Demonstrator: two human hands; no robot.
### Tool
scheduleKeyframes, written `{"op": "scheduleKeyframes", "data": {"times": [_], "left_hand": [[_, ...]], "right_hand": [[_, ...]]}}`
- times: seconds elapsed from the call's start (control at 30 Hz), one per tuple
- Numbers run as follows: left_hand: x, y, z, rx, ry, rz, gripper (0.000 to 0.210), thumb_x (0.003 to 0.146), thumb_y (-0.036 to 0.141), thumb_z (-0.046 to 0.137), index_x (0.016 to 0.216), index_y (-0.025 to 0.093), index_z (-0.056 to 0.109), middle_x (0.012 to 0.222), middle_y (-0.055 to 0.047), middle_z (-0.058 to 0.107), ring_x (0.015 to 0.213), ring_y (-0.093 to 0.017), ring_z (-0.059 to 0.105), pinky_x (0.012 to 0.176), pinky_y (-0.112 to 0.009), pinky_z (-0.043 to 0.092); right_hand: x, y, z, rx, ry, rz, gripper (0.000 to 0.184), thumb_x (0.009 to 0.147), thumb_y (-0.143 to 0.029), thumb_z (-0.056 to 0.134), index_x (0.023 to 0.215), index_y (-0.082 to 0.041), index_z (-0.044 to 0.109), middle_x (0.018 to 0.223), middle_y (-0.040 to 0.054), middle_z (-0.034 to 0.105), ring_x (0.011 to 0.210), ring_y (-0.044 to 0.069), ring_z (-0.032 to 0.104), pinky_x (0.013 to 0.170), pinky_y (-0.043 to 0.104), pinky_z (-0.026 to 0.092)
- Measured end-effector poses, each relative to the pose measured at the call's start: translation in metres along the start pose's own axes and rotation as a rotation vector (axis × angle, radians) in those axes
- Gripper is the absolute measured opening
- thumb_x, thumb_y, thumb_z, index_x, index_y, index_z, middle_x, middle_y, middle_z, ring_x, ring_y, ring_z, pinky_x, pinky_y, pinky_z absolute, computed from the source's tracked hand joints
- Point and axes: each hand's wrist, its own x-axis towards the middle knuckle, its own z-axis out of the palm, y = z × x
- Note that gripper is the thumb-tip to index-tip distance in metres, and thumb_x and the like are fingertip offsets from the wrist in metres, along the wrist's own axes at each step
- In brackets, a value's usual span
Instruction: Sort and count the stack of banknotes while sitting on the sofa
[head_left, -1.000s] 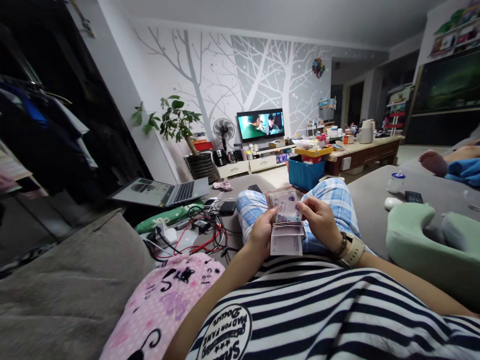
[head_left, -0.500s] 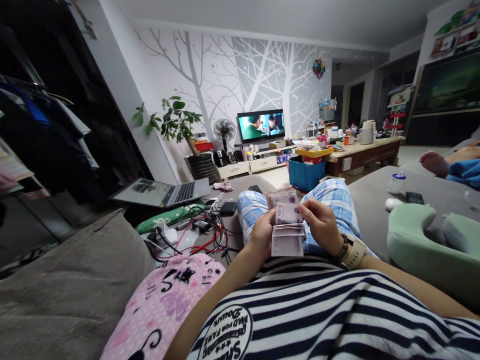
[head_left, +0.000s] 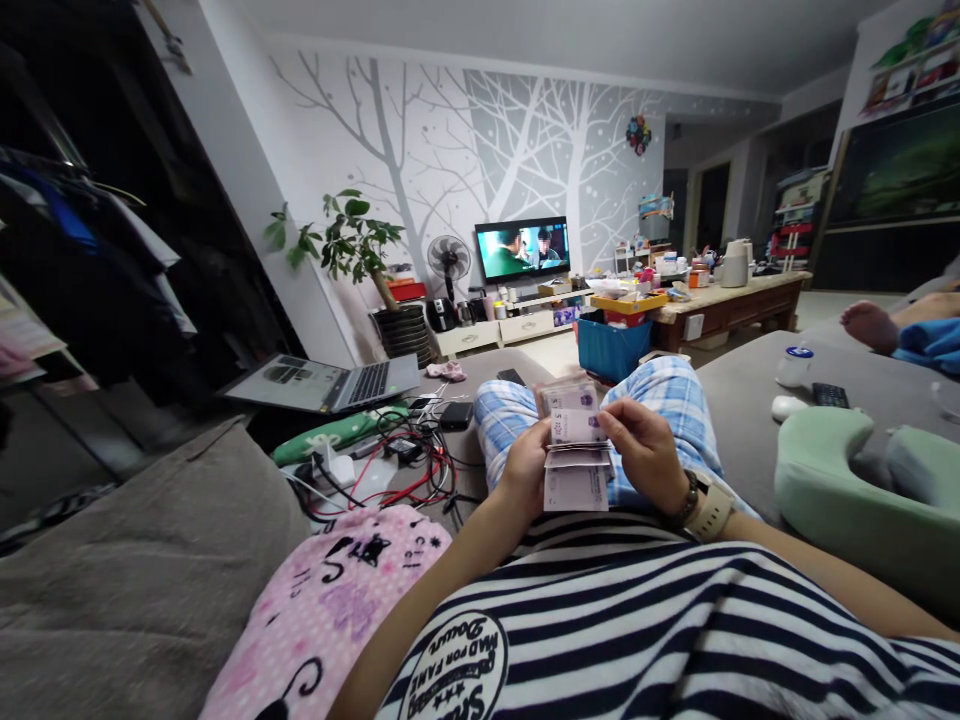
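A bundle of banknotes point(head_left: 576, 490) is held over my lap, pale purple with the figure 5 on the upper notes. My left hand point(head_left: 525, 467) grips the bundle along its left edge, fingers closed around it. At the upper right, my right hand point(head_left: 643, 440) pinches a note between thumb and forefinger. Several notes are bent back, so their edges form a stack in the middle, with one flap hanging toward my striped shirt. Beyond the top, more notes in a pinkish tone fan out. The left fingers are mostly hidden behind the notes.
A laptop point(head_left: 330, 385), tangled cables point(head_left: 420, 460) and a pink cushion point(head_left: 330, 620) lie on my left. To the right are a green neck pillow point(head_left: 847, 490), a remote point(head_left: 829, 396) and a lidded jar point(head_left: 793, 367). Another person's foot point(head_left: 870, 327) rests farther right.
The notes at the top have shifted, showing more of the note face behind. Both hands keep nearly the same place and hold on the bundle.
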Motion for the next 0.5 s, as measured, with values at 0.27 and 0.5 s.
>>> {"op": "scheduleKeyframes", "data": {"times": [0.27,0.5], "left_hand": [[-0.0024,0.0036,0.0024,-0.006,-0.019,-0.03,0.028,0.072,0.025,0.07,0.096,0.011,0.072,0.078,-0.006,0.074,0.086,-0.025,0.07,0.084,-0.034,0.053],[-0.0069,0.0073,0.0058,-0.015,-0.087,-0.048,0.025,0.074,0.025,0.068,0.093,0.011,0.073,0.077,-0.007,0.074,0.088,-0.026,0.07,0.083,-0.035,0.053]], "right_hand": [[0.0004,-0.0005,-0.0001,0.0,0.0,-0.02,0.023,0.091,-0.033,0.054,0.073,-0.02,0.057,0.061,-0.003,0.049,0.058,0.012,0.042,0.057,0.027,0.034],[-0.0011,0.001,0.0001,0.001,-0.003,0.0,0.023,0.091,-0.033,0.055,0.073,-0.02,0.057,0.062,-0.003,0.049,0.058,0.012,0.043,0.057,0.027,0.035]]}}
